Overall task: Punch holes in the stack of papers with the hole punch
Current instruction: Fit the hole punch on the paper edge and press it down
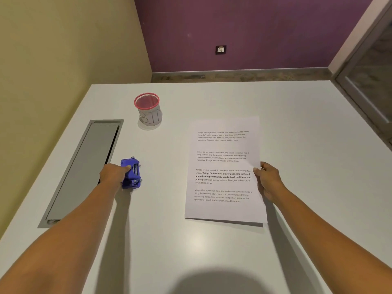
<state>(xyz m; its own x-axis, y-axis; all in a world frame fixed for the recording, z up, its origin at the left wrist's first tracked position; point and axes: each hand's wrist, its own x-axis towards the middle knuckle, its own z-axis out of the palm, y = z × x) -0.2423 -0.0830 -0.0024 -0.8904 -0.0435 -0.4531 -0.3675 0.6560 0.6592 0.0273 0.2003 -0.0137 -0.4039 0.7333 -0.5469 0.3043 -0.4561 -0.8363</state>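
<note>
A white stack of papers with printed paragraphs lies on the white table, right of centre. My right hand pinches its right edge, thumb on top, and the near right part of the stack is lifted slightly, casting a shadow. A small blue hole punch sits on the table to the left of the papers. My left hand grips the punch from its left side, with the thumb resting on top of it.
A red-rimmed mesh cup labelled "BIN" stands at the back left. A grey recessed cable hatch runs along the table's left side. Yellow and purple walls enclose the far side, and a door frame stands at right.
</note>
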